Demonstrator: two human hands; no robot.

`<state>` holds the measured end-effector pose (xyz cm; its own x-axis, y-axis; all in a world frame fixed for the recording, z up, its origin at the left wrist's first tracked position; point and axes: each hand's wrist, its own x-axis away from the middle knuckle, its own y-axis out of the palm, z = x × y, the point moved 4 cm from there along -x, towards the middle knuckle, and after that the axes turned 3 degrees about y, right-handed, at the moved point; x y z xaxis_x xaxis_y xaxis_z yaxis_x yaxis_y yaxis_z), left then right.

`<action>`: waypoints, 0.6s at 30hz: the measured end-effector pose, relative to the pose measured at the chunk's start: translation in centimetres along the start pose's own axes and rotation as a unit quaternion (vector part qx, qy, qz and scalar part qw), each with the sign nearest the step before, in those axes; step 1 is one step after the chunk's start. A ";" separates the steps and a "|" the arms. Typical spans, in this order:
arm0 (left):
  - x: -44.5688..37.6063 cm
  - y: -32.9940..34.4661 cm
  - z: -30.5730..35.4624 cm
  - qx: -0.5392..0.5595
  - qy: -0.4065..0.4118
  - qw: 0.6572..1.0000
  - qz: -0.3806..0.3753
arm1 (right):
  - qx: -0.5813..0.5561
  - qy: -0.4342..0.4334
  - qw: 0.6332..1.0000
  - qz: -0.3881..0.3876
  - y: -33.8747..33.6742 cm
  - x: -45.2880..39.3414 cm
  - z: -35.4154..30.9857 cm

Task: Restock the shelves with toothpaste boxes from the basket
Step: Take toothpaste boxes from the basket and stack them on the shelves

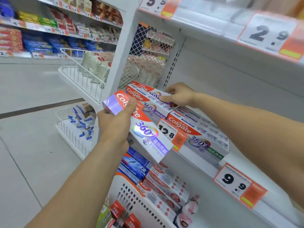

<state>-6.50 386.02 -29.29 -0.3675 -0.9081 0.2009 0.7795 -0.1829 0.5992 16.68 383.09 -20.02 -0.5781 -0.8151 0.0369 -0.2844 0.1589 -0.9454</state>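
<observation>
My left hand grips a long white, red and purple Colgate 360 toothpaste box by its purple end, holding it in the air just in front of the shelf edge. My right hand pinches the top toothpaste box of a stack lying on the white shelf. Another Colgate box lies on the shelf to the right of that stack. Below, a white perforated basket holds several more toothpaste boxes, blue and white-red.
Orange price tags reading 12.8 and 9.9 hang on the shelf lip. An upper shelf overhangs close above. White wire racks with packets stick out at the aisle end on the left. Pale floor tiles lie to the left.
</observation>
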 end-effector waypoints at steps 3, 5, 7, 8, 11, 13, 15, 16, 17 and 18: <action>-0.6 -0.3 0.3 0.010 0.007 1.000 0.008 | -0.002 -0.042 0.998 -0.046 -0.1 0.9 -0.7; -0.6 -0.3 0.5 0.027 0.008 0.999 0.017 | 0.012 -0.062 0.995 -0.072 -0.2 1.2 -0.8; -0.8 -0.1 0.7 0.046 0.010 0.999 0.022 | 0.030 -0.071 0.995 -0.069 -0.4 1.1 -0.6; -1.0 0.0 0.7 0.052 0.010 0.998 0.023 | 0.040 -0.070 0.995 -0.066 -0.5 1.0 -0.4; -1.4 0.4 0.6 0.058 0.009 0.998 0.022 | 0.081 -0.092 0.992 -0.033 -1.1 1.5 -0.6; -1.4 0.6 0.3 0.058 0.008 0.998 0.017 | 0.033 -0.133 0.990 0.024 -1.8 2.7 -2.1; -1.4 1.0 0.3 0.063 0.008 0.998 0.014 | -0.120 -0.141 0.983 -0.016 -1.9 4.6 -3.7; -1.4 1.1 0.3 0.066 0.008 0.998 0.013 | -0.183 -0.134 0.971 -0.080 -1.6 5.6 -4.4; -1.4 1.3 0.4 0.072 0.010 0.997 0.013 | -0.212 -0.127 0.957 -0.150 -1.1 6.7 -4.9; -1.5 1.5 0.6 0.082 0.013 0.996 0.014 | -0.210 -0.127 0.948 -0.201 -0.6 7.7 -5.3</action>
<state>-5.11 387.31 -28.29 -0.3328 -0.9215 0.2004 0.6947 -0.0958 0.7129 8.32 379.71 -17.47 -0.1718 -0.9562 0.2369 -0.7535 -0.0273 -0.6568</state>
